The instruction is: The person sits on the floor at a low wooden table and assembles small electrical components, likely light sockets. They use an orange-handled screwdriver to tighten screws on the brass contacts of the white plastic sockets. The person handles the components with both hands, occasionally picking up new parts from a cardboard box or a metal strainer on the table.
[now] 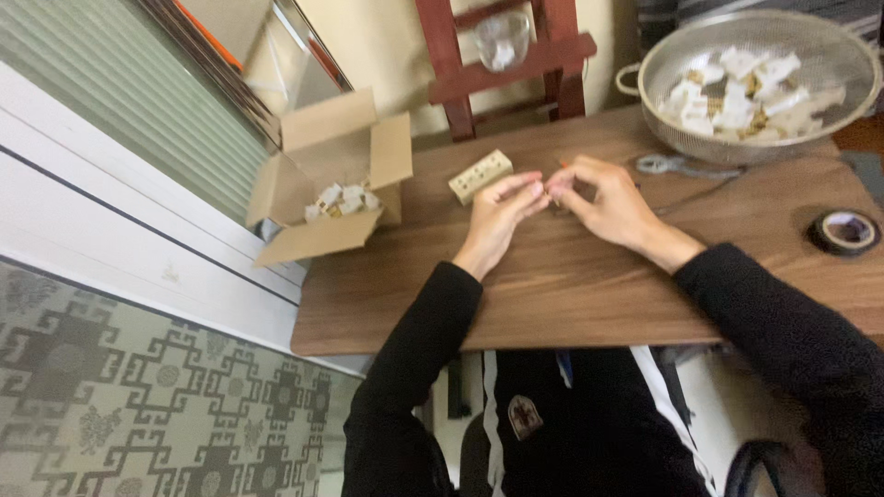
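Observation:
My left hand [498,213] and my right hand [603,201] meet fingertip to fingertip over the middle of the brown wooden table [552,294]. Both pinch something small between them, too tiny and hidden to identify; a thin orange tip shows at the fingers. A cream rectangular block with holes [480,175] lies on the table just left of my left hand, untouched. Both arms wear black sleeves.
A metal mesh colander [750,138] full of white pieces sits at the back right. Scissors [677,166] lie in front of it. A roll of black tape [844,231] is at the right edge. An open cardboard box [333,179] of white pieces stands left. A red wooden frame [511,78] stands behind.

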